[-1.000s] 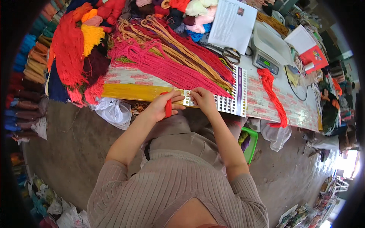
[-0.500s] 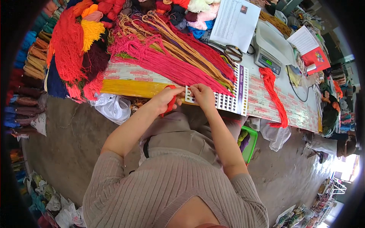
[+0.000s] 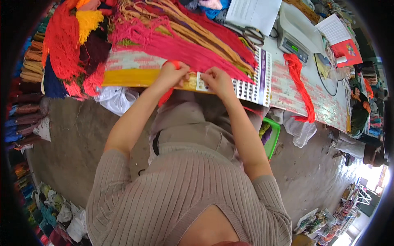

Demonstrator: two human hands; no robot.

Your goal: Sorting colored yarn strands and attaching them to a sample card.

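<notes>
Red yarn [image 3: 166,97] runs through the left hand [image 3: 174,77], whose curled fingers close on it, some showing above the knuckles, some hanging below. The right hand [image 3: 218,83] bends its fingers at the near left end of a white punched card [image 3: 240,87], hiding some holes; whether they pinch anything I cannot tell. Pink yarn [image 3: 193,51] lies just beyond both hands' fingers, covering part of the card. Farther right of the right fingers are scissors [image 3: 246,33], a scale [image 3: 296,46], a red skein [image 3: 301,90] and a paper sheet [image 3: 251,15] cut off above. The card's purple band carries print too small to read.
</notes>
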